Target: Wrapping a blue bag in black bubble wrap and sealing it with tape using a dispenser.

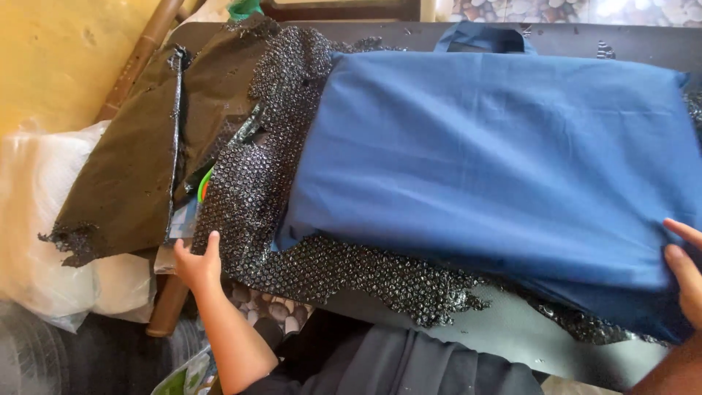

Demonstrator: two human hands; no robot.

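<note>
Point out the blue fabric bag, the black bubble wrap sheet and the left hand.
Blue fabric bag (497, 161): head view, middle of its flat face.
Black bubble wrap sheet (256, 190): head view, left stretch beside the bag.
Left hand (196, 265): head view, back of hand.

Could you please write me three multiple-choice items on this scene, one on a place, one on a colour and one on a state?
1. Where does the blue fabric bag lie?
A. on the black bubble wrap
B. on the floor
C. inside the white plastic bag

2. What colour is the bag's handle?
A. red
B. blue
C. yellow

3. What is the left hand doing?
A. gripping the handle
B. hanging clear of everything
C. touching the bubble wrap's edge

Answers:
1 A, the wrap shows beneath the bag on its left and near sides.
2 B, it matches the bag.
3 C, its fingers rest on the wrap's near left edge, while the right hand touches the bag's right end.
</note>
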